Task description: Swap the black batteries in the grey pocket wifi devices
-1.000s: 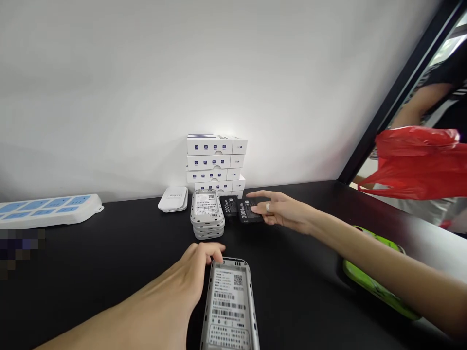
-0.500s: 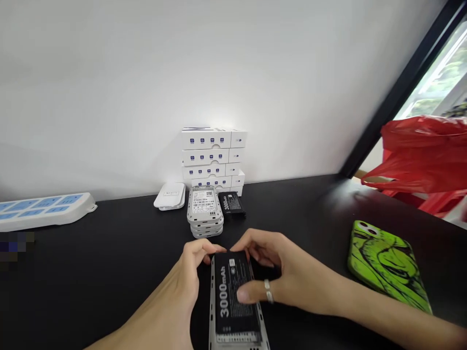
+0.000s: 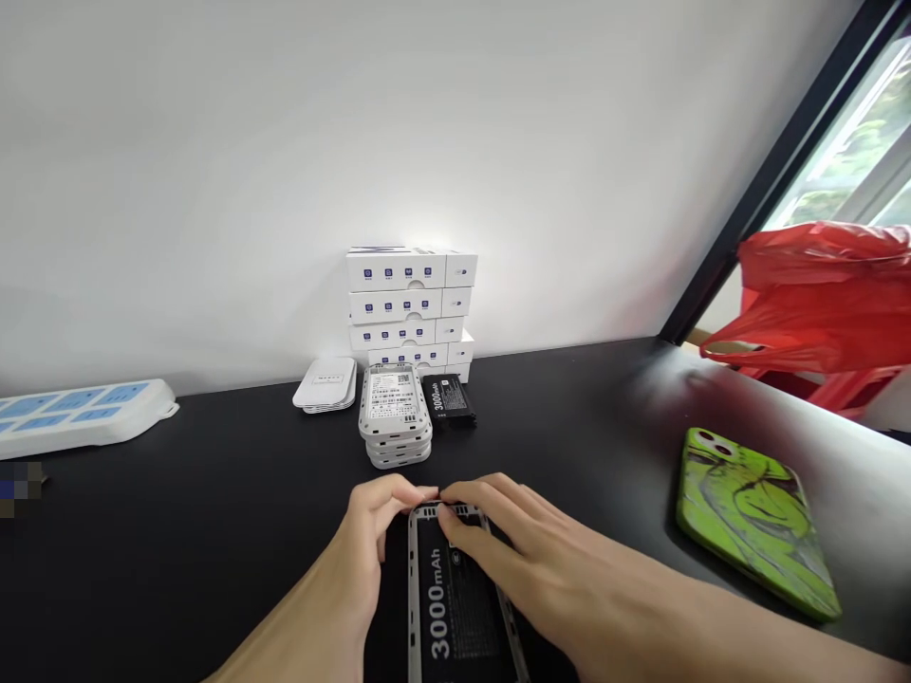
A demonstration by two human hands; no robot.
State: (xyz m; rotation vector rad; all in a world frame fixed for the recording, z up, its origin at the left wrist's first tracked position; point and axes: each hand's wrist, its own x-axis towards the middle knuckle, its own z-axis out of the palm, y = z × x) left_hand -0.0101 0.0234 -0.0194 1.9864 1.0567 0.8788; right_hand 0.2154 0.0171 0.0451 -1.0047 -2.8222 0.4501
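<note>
A black battery [image 3: 462, 607] marked 3000mAh lies inside a whitish device casing [image 3: 415, 588] at the bottom centre. The casing's near end runs out of view. My left hand [image 3: 362, 536] holds the casing's far left corner with bent fingers. Across the far right side arches my right hand [image 3: 527, 545], its thumb at the battery's far end and its fingers over the casing's far edge. Beyond the hands stand several similar casings [image 3: 393, 403] in a stack, with a printed label on the top one. Right beside them is a pile of black batteries [image 3: 450, 396].
White boxes [image 3: 399, 304] are stacked against the wall, with thin white covers [image 3: 327, 381] to their left. A power strip [image 3: 85, 413] lies far left. At right are a phone in a green case [image 3: 754, 522] and a red plastic bag [image 3: 826, 294].
The battery has slid toward me and down into the casing, baring the casing's slotted far end. My right thumb has moved from the battery's middle to its far end.
</note>
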